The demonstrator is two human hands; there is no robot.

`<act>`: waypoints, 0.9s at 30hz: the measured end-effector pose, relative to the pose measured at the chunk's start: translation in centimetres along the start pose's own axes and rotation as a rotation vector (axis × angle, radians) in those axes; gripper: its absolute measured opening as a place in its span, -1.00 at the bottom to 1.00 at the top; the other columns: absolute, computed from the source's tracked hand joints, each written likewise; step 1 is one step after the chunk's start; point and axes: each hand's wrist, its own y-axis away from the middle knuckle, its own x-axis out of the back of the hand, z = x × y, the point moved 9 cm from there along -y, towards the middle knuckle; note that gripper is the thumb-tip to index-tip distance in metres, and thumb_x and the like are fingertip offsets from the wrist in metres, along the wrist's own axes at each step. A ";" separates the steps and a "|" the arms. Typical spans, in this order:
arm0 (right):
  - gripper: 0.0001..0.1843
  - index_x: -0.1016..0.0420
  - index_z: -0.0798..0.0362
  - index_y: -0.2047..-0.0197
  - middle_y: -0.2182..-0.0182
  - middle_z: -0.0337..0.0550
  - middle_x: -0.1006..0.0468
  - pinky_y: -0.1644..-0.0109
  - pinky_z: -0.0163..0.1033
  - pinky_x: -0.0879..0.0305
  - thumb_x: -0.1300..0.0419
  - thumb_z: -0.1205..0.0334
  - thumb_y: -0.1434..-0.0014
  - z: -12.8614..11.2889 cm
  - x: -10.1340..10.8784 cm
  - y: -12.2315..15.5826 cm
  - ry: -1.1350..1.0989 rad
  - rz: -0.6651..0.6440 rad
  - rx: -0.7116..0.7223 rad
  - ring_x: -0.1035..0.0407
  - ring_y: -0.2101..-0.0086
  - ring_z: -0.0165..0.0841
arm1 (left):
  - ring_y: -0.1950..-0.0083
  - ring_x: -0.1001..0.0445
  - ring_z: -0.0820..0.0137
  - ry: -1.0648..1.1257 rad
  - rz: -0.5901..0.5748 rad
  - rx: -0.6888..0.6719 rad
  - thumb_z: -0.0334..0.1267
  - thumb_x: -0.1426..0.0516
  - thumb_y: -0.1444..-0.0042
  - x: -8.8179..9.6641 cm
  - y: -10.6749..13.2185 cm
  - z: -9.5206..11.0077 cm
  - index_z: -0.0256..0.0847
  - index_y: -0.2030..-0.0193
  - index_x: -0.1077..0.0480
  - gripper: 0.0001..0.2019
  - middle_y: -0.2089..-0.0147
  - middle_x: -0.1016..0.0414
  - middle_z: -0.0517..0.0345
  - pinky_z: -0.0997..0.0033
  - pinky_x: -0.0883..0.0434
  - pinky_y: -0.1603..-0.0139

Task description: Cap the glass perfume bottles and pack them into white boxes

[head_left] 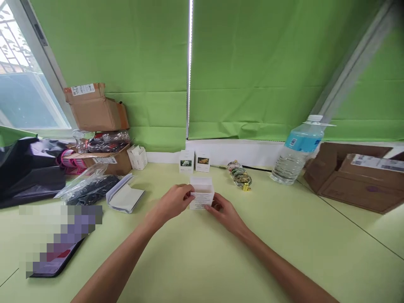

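A small white carton (202,192) with printed text on its front and its top flap raised stands on the pale green table (195,261), in the middle. My left hand (175,201) grips its left side with thumb and fingers closed on it. My right hand (224,212) holds its lower right corner, fingers curled against the carton. Two more small white cartons (186,162) (202,162) with pictures on them stand behind it by the wall.
A water bottle (298,151) and an open cardboard box (353,176) stand at the right. Wrapped trinkets (240,176) lie behind the carton. At the left are stacked cardboard boxes (97,110), plastic bags (88,187), a stack of flat white cartons (124,195) and a dark bag (28,168).
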 end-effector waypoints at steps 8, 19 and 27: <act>-0.47 -0.37 0.05 -0.04 0.12 -0.02 -0.56 0.11 -0.08 -0.39 -0.19 -0.08 -0.08 2.0 -0.1 -0.1 -0.007 -0.037 -0.065 -0.45 0.17 -0.15 | 0.35 -0.45 0.45 -0.031 0.102 0.017 -0.05 0.02 -0.23 3.8 0.4 0.0 -0.04 -0.22 -0.16 -0.57 0.13 -0.51 0.20 0.48 -0.32 0.30; -0.49 -0.43 0.02 0.02 0.13 -0.08 -0.58 0.09 -0.08 -0.41 -0.19 -0.09 -0.03 2.5 0.2 0.1 0.149 -0.040 -0.111 -0.47 0.17 -0.14 | 0.03 -0.41 0.21 -0.553 0.218 0.517 -0.24 -0.13 -0.08 14.5 5.2 -14.2 -0.20 0.18 -0.44 -0.82 0.11 -0.49 -0.02 0.33 -0.33 0.09; -0.53 -0.45 -0.01 0.05 0.12 -0.08 -0.57 0.05 -0.06 -0.41 -0.17 -0.10 -0.03 1.6 0.2 0.2 0.164 -0.046 -0.117 -0.47 0.15 -0.12 | 0.13 -0.45 0.25 -0.603 0.057 0.633 -0.20 -0.24 0.10 15.0 7.4 -18.4 -0.18 0.39 -0.49 -0.87 0.23 -0.52 0.04 0.41 -0.35 0.22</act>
